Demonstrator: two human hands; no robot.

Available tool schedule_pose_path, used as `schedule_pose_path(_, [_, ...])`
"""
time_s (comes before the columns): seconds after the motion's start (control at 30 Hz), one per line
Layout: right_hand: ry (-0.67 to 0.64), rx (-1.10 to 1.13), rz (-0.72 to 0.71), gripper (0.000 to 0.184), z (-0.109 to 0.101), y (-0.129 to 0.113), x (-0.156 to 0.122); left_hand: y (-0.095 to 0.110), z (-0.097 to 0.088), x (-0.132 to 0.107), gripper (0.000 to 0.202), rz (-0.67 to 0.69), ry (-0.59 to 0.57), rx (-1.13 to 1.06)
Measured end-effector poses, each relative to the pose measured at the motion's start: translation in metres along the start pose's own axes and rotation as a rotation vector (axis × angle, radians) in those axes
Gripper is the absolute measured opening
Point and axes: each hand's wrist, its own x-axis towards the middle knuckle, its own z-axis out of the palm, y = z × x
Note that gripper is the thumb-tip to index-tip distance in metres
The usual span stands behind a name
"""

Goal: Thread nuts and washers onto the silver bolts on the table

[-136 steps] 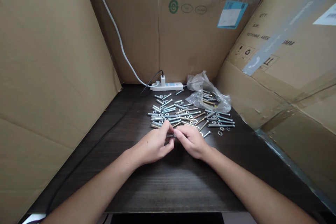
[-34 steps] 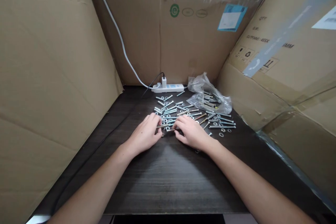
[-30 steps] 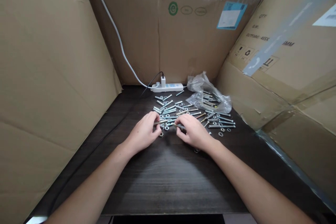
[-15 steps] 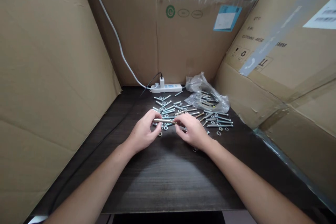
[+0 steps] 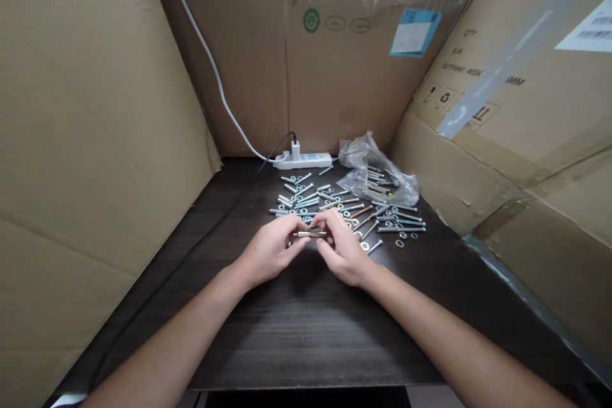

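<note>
Although it is partly hidden, left hand [image 5: 275, 245] and right hand [image 5: 343, 247] hold a brassy bolt [image 5: 312, 234].

The held bolt [image 5: 310, 234] is dull brassy, the loose bolts [image 5: 400, 229] silver and gold, the table [image 5: 306, 325] dark brown with faint streaky grain, the boxes [image 5: 344, 95] tan, the label [image 5: 412, 37] blue and white, one cable [image 5: 218, 80] white

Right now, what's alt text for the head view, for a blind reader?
A person's left hand and right hand hold a slim metal rod between them above a dark table. Beyond lie scattered bolts, a plastic bag and a white power strip, before a cardboard wall.
</note>
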Motion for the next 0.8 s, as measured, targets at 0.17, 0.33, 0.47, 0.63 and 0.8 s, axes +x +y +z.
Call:
schedule_pose_path(0.17, [-0.108,0.022,0.011,0.021,0.000,-0.006,0.000,0.001,0.006,-0.002,0.014,0.004,-0.056,0.016])
schedule_pose_path(0.33, [-0.087,0.062,0.038,0.025,0.003,-0.006,-0.002,0.000,0.008,-0.002,0.016,-0.018,-0.063,0.018])
schedule_pose_path(0.47, [-0.051,0.031,0.039,0.026,0.005,-0.003,-0.003,0.002,0.007,-0.002,0.019,-0.028,-0.085,0.009])
schedule_pose_path(0.63, [-0.015,-0.042,0.024,0.029,0.003,0.001,0.000,0.004,0.000,0.000,0.021,-0.094,-0.064,0.047])
schedule_pose_path(0.8, [-0.112,-0.086,0.022,0.021,0.000,0.003,0.001,0.002,-0.005,0.000,0.021,-0.060,-0.033,0.051])
